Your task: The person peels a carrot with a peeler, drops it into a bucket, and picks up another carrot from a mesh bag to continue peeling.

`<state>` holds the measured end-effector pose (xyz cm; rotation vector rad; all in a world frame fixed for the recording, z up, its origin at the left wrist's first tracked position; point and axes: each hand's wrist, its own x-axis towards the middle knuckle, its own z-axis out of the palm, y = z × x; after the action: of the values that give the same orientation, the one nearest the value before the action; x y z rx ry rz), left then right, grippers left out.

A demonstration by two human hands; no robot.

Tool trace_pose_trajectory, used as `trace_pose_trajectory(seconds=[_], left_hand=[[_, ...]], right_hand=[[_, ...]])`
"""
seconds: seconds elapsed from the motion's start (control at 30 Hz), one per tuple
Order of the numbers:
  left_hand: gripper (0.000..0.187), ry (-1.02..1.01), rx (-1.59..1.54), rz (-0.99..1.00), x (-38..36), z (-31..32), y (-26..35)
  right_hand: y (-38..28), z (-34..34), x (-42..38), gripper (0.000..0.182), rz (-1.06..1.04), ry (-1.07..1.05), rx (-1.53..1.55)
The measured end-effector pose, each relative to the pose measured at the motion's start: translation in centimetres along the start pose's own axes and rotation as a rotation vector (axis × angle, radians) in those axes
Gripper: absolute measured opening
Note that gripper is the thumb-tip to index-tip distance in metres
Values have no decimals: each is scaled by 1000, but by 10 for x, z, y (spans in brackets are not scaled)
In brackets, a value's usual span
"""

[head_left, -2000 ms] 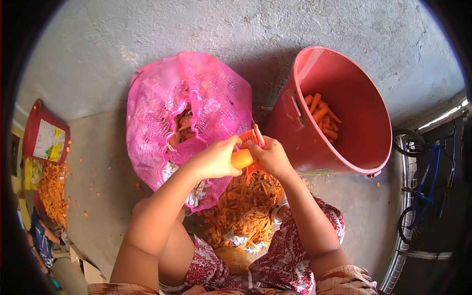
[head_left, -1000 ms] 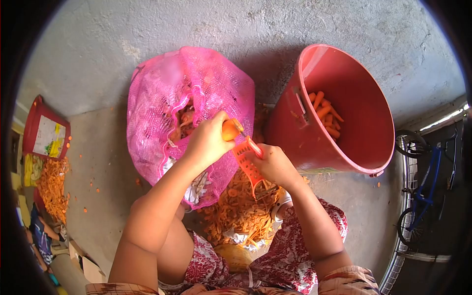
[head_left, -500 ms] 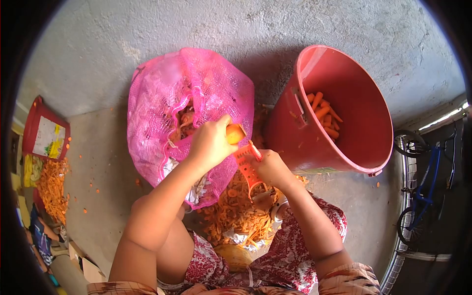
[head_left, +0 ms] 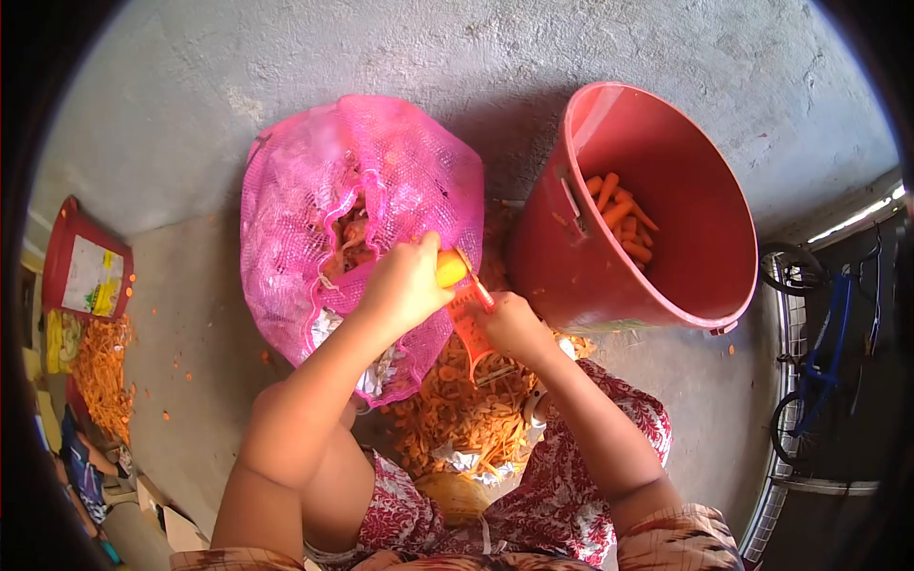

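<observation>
My left hand (head_left: 407, 281) is closed round an orange carrot (head_left: 450, 269), whose thick end sticks out to the right. A red-orange peeler (head_left: 468, 322) with a perforated body is gripped in my right hand (head_left: 514, 328). Its top end touches or nearly touches the carrot's end. Below both hands lies a heap of orange peelings (head_left: 457, 409) between my legs. Behind my left hand stands a pink mesh sack (head_left: 419, 152), its opening showing carrots or scraps inside.
A large red bucket (head_left: 543, 238) holding several peeled carrots (head_left: 624, 224) leans at the right. Far left are another red bucket (head_left: 86, 266), more peelings (head_left: 103, 371) and part of another person (head_left: 86, 466). A blue bicycle (head_left: 826, 352) is at the far right.
The peeler and my right hand have shifted slightly left, with the peeler's top now at the carrot's end. My left hand still holds the carrot.
</observation>
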<state>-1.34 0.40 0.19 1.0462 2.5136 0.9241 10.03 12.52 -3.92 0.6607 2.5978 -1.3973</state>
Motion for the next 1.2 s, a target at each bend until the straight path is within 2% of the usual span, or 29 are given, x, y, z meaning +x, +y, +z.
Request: trace_pose_trajectory(seconds=[0.03,0.07,0.13,0.23,0.33,0.43,0.53,0.63,0.67,0.77,0.83,0.87,0.93,1.03,1.07,1.2], left_hand=[[37,17,100,10,0,1,0],[37,13,24,26,0,1,-2],[37,4,-129,59,1,2,-8],[37,-193,-431,-101,3,0,-11],[38,31,104,96,-4,0,1],[37,10,-131,107,-2,-1,-4],[36,-370,-804,-227,1,-7,-10],[36,2,24,70,-6,-9,7],[37,26,45,42,-8,-2,5],[36,26,-151,137,-17,-14,34],[33,-83,-465,278,-27,-20,50],[32,-101,-524,308,-30,-21,53],[33,-75,-504,280,-26,-21,47],[33,-89,-573,238,-18,-24,38],[33,-90,-616,249,-16,-23,35],[34,-201,-750,224,-14,-15,26]], right_hand=[[2,3,1,25,15,-3,-72],[4,5,2,25,30,-7,-144],[-4,1,-2,24,46,1,-61],[-5,-2,-3,24,14,2,-2],[0,5,-2,25,3,-1,33],[-2,3,-3,24,8,-8,27],[-8,0,-5,24,30,-15,91],[-5,4,-4,24,-5,27,63],[0,7,-2,24,-26,52,30],[47,33,21,27,25,-131,-296],[42,31,11,33,38,-199,-259],[32,28,4,33,59,-166,-159],[69,59,18,33,-46,-80,64],[89,85,40,29,-229,7,-49],[96,83,35,27,-269,-11,-179],[53,70,10,23,-194,-404,-535]])
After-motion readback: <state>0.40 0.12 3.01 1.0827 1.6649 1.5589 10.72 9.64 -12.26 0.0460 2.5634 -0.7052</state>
